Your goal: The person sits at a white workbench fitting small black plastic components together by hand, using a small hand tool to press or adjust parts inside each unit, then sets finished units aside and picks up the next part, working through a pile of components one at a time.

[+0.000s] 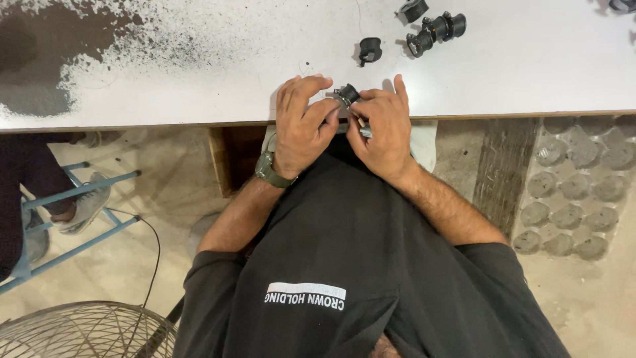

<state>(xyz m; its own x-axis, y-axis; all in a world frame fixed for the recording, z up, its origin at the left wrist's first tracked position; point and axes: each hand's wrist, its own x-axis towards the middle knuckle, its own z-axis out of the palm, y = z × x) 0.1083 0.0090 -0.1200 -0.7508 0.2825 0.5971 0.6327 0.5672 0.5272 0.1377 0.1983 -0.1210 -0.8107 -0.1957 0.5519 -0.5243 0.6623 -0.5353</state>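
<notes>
A small black part is held at the table edge.
The black part [346, 94] is pinched between curled left hand [301, 122] and right hand [381, 126], seemingly for steadiness; loose black fittings [434, 30] lie on the white table [199, 79] at one o'clock.

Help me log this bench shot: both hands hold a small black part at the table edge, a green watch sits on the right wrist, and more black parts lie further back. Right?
Not quite. The head view shows the green watch on the left wrist, not the right. The rest stands: left hand and right hand hold a small black part at the white table edge, with more black parts further back.
</notes>
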